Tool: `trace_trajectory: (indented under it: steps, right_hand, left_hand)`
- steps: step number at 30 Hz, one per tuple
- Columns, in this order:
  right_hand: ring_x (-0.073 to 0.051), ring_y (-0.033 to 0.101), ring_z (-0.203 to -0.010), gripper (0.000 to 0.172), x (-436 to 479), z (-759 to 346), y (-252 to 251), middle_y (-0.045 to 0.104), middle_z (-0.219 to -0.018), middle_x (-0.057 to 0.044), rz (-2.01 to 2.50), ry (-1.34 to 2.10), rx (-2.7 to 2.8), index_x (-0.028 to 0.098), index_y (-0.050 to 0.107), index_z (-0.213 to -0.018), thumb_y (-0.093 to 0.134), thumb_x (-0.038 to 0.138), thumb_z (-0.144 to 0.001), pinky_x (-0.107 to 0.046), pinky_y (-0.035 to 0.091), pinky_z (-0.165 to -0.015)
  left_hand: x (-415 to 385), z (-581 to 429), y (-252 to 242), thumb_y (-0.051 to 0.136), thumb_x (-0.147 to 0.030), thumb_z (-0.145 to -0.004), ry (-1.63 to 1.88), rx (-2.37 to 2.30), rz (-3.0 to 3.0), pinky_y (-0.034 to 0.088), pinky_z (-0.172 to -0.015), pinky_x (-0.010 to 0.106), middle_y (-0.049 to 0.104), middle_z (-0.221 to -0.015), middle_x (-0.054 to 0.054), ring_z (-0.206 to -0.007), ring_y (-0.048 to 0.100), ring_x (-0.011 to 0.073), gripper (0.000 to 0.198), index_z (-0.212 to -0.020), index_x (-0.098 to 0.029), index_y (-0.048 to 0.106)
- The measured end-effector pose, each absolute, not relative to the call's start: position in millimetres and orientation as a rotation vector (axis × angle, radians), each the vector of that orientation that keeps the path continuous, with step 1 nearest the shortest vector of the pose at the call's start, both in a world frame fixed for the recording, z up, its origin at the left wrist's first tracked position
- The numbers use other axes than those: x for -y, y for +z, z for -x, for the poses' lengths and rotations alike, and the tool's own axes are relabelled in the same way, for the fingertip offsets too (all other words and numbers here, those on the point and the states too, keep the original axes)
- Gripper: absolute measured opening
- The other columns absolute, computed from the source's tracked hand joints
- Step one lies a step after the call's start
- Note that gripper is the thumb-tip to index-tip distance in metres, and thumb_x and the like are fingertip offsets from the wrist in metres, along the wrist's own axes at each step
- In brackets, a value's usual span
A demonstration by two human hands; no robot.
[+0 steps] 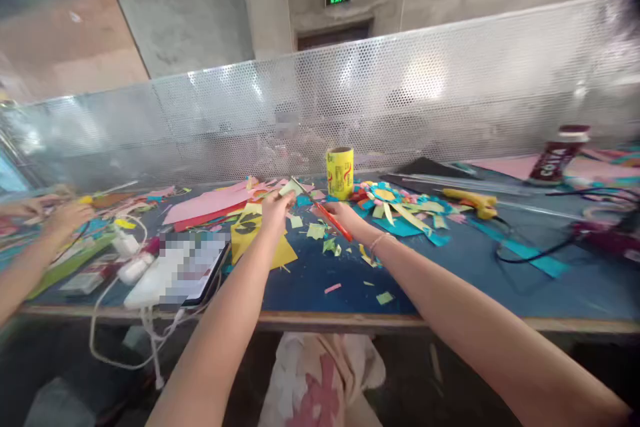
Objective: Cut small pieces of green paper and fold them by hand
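Observation:
My left hand (277, 208) is closed on a small piece of pale green paper (290, 187), held a little above the table. In my right hand (345, 219) are scissors with red handles (336, 221), their blades pointing up and left towards the paper. Whether the blades touch it I cannot tell. Below my hands lie pale green paper scraps (316, 231). A yellow paper sheet (280, 250) with a dark print lies partly under my left forearm.
A yellow cardboard tube (340, 173) stands behind my hands. Paper flowers (384, 193), a yellow glue gun (473, 203) and a dark bottle (559, 155) are to the right. Left are pink paper (210, 205), a phone (203, 273) with cables, and another person's hand (67, 217).

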State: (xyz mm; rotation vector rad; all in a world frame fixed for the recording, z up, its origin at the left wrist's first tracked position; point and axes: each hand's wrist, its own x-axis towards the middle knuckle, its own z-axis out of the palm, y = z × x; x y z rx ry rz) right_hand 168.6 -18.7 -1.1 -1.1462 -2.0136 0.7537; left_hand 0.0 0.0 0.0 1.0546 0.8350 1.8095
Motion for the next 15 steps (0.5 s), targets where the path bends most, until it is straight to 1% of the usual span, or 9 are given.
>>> trace_trajectory:
  steps: [3,7,11,15]
  right_hand:
    - [-0.011,0.042,-0.051,0.045,20.5,-170.1,-1.4,0.041,-0.051,0.003,1.124,0.790,2.014,0.016,0.049,-0.061,0.051,0.061,-0.071,-0.026,0.040,-0.053]
    - [-0.009,0.036,-0.046,0.043,21.3,-169.3,-4.1,0.032,-0.047,0.005,1.119,0.901,1.975,0.019,0.045,-0.062,0.051,0.059,-0.072,-0.026,0.039,-0.047]
    - [-0.010,0.034,-0.045,0.040,21.4,-168.2,-6.5,0.032,-0.047,0.005,1.103,1.024,1.904,0.020,0.045,-0.065,0.050,0.058,-0.074,-0.027,0.039,-0.044]
    - [-0.009,0.035,-0.044,0.041,23.2,-169.7,-5.1,0.033,-0.049,0.005,1.090,1.063,1.914,0.020,0.041,-0.064,0.053,0.059,-0.072,-0.025,0.041,-0.043]
  left_hand:
    - [3.3,-0.5,2.2,0.071,-0.020,-0.050,1.794,-0.831,-1.067,0.041,-0.056,0.022,0.054,-0.051,-0.003,-0.053,0.053,0.0092,0.017,-0.060,-0.015,0.058]
    - [5.2,-1.9,1.4,0.073,-0.022,-0.051,1.755,-0.869,-1.098,0.039,-0.053,0.021,0.052,-0.049,-0.003,-0.049,0.050,0.0078,0.019,-0.055,-0.014,0.056]
    - [7.3,-3.4,0.2,0.074,-0.025,-0.051,1.715,-0.857,-1.133,0.039,-0.054,0.021,0.053,-0.051,-0.003,-0.050,0.049,0.0073,0.021,-0.058,-0.014,0.058]
    - [11.8,-5.7,2.2,0.075,-0.025,-0.050,1.694,-0.836,-1.130,0.039,-0.054,0.021,0.052,-0.051,-0.003,-0.051,0.050,0.0074,0.023,-0.057,-0.013,0.057]
